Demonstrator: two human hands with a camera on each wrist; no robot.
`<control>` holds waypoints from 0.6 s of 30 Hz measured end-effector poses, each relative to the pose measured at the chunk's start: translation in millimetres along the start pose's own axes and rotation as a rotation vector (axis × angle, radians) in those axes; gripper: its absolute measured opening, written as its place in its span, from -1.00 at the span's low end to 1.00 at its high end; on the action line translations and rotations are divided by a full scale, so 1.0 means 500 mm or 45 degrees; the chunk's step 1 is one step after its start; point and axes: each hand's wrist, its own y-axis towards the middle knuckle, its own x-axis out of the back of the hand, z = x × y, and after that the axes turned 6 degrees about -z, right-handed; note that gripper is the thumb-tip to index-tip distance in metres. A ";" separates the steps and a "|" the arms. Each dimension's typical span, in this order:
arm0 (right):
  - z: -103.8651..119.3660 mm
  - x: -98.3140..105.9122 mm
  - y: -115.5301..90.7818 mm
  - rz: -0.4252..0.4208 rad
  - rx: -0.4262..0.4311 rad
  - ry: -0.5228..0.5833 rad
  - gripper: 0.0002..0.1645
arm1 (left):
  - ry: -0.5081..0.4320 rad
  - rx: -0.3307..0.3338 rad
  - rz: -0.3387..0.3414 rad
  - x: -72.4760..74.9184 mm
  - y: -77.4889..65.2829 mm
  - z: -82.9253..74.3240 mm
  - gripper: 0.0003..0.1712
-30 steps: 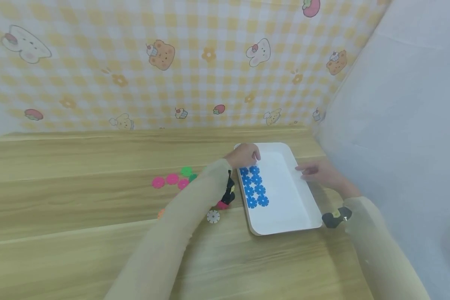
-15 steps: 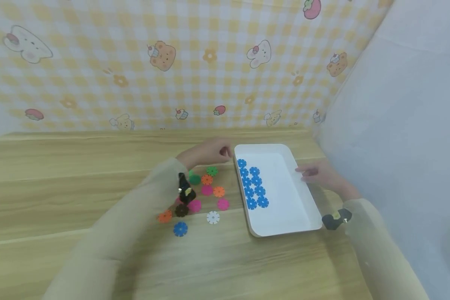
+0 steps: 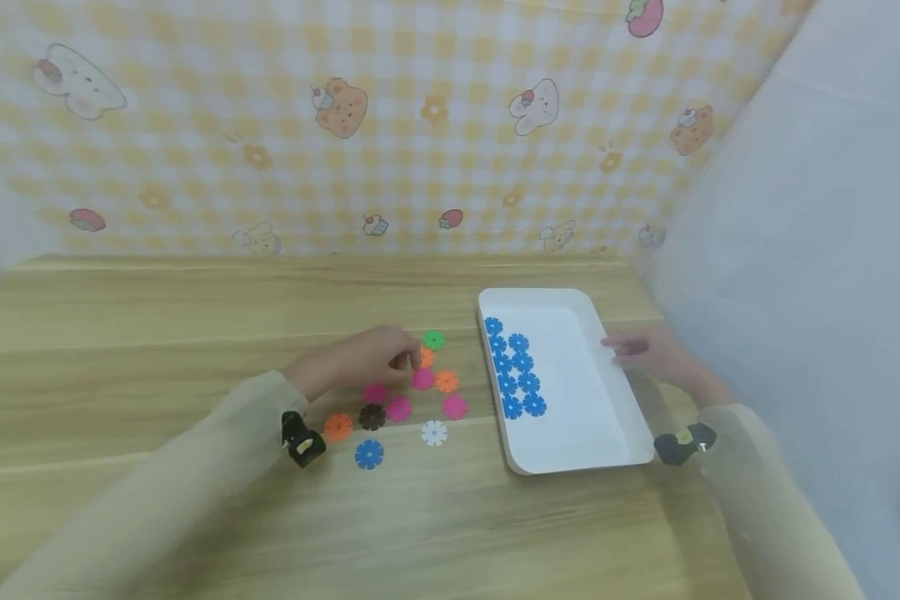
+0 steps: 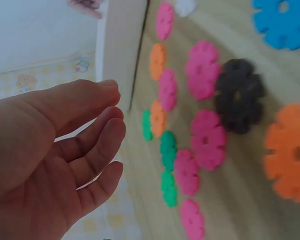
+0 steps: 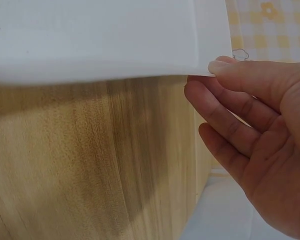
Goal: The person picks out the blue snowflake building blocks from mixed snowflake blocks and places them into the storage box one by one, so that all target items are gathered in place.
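My left hand [image 3: 367,360] hovers over a scatter of notched plastic discs on the table. In the left wrist view its fingers are loosely bent, thumb near the fingertips, nothing between them. Around it lie pink discs [image 4: 208,140], orange discs [image 3: 338,427], green discs [image 3: 434,340], a black disc [image 3: 372,417], a blue disc [image 3: 369,454] and a white disc [image 3: 434,433]. My right hand [image 3: 652,354] pinches the right rim of a white tray [image 3: 577,400] between thumb and fingers. Several blue discs [image 3: 522,363] lie flat in two columns along the tray's left side.
The wooden table [image 3: 157,317] stretches left and in front of the tray. A yellow checked cloth [image 3: 435,150] hangs at its back edge, and a white sheet [image 3: 810,250] closes off the right side.
My left hand has moved left from the tray to above the loose discs. Another blue disc shows at the tray's far left corner. The right hand stays at the rim; the head view shifts slightly.
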 end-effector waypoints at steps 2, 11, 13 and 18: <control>0.001 0.001 0.000 -0.003 -0.005 0.002 -0.61 | -0.030 0.014 0.039 -0.013 -0.018 -0.001 -0.90; -0.008 0.001 -0.002 -0.024 0.040 0.060 -0.62 | -0.081 -0.058 0.100 -0.048 -0.077 -0.002 -0.86; -0.009 0.001 -0.002 -0.015 0.024 0.059 -0.61 | -0.094 -0.046 0.107 -0.049 -0.088 -0.003 -0.84; 0.001 0.002 -0.001 0.032 -0.081 0.009 -0.58 | -0.096 0.015 0.106 -0.052 -0.111 -0.002 -0.81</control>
